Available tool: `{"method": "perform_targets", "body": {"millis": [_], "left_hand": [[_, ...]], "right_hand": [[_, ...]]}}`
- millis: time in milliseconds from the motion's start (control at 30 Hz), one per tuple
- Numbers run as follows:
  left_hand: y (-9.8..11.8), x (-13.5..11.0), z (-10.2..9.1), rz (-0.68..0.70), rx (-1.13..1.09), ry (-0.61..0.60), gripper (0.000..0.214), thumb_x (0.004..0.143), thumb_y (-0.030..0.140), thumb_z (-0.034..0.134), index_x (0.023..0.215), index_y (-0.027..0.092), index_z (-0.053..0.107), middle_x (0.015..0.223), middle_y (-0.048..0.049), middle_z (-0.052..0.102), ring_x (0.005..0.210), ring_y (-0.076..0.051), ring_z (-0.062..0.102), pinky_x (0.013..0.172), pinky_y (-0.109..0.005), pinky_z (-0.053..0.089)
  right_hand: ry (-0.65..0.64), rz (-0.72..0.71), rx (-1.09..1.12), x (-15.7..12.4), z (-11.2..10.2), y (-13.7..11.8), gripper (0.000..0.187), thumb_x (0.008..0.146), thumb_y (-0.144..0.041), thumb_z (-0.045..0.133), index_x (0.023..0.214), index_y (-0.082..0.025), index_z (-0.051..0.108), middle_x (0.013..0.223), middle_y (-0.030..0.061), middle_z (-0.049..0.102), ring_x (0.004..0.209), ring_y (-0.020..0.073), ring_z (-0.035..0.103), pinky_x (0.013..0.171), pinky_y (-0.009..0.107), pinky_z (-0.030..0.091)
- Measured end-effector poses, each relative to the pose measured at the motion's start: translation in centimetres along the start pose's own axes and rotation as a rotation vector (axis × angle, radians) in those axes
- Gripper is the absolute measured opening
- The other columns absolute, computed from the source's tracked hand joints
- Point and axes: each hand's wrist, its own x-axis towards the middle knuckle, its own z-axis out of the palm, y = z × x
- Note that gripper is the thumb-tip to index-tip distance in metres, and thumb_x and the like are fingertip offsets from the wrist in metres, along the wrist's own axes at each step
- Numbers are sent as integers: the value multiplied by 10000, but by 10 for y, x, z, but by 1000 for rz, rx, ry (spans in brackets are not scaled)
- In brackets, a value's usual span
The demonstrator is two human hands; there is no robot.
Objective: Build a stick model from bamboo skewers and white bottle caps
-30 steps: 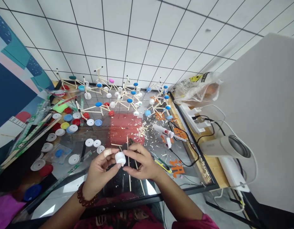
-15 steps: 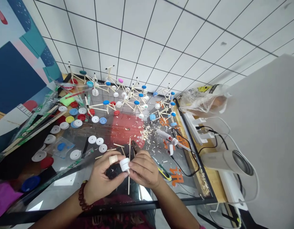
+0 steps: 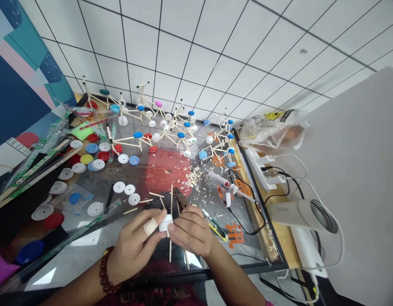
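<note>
My left hand (image 3: 137, 240), with a bandage on one finger, pinches two small white bottle caps (image 3: 165, 222) that look stacked together. My right hand (image 3: 192, 229) is closed at their right side, its fingertips against them. A short pale stick end (image 3: 168, 233) pokes out under the caps by my right fingertips; how it is fixed is hidden. Just beyond lie a long thin wooden stick (image 3: 171, 199), a few shorter pieces (image 3: 156, 195) and dark pliers (image 3: 180, 197). To the right of my right hand rests a yellow cutter knife (image 3: 218, 231).
Stick-and-cap bicycle models (image 3: 180, 127) stand along the back wall. Loose caps (image 3: 119, 187) and wrapped sticks (image 3: 33, 165) cover the left side. Right of the wood shavings (image 3: 195, 176) lies a glue gun (image 3: 223, 182) with a black cord, near a power strip (image 3: 262, 170).
My left fingers have closed further around the caps, which now sit turned slightly. My right hand stays beside them. The camera view has shifted a little.
</note>
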Motion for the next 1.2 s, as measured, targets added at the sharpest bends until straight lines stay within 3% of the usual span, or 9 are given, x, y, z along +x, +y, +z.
{"method": "perform_targets", "body": {"millis": [133,333,500,667,800,1200], "left_hand": [[2,2,-2,-17,-34,-31,536,813,37,619,1297,266,589,1109,-70,694,999,-180,673,886,-274,556],[-1,2,-4,-99,-101,-30,462,793,81,674,1204,292,657,1080,-53,728,950,-179,705,845,-262,577],[-3,0,-1,-181,-187,-13,447,797,80,673,1176,316,677,1067,-34,746,935,-178,716,827,-265,588],[-4,0,1,-140,-143,22,475,800,61,665,1181,344,671,1088,-25,737,946,-176,714,834,-270,587],[-2,1,-1,-74,-71,5,528,806,32,636,1235,340,637,1126,-36,712,977,-170,695,854,-264,568],[0,0,-3,17,-44,-47,585,862,32,550,1385,291,516,1155,-83,663,1031,-190,655,863,-286,555]], "right_hand": [[-22,-13,7,0,-1,-1,260,814,-130,698,1072,-143,669,853,52,698,816,171,639,773,344,552],[-42,-13,20,0,-2,-3,272,851,-140,659,1118,-192,646,842,22,702,821,157,630,750,324,563],[34,99,30,1,3,-2,380,830,-173,668,1205,-181,604,838,42,693,775,174,626,745,363,554],[84,220,143,6,9,-3,504,785,-183,652,1278,-163,544,921,91,697,803,202,641,744,398,545],[73,325,272,10,12,-4,486,794,-215,622,1272,-190,539,962,95,687,819,205,658,762,407,540],[74,327,332,6,12,-2,375,883,-305,623,1234,-190,556,938,88,685,819,192,647,778,396,525]]}}
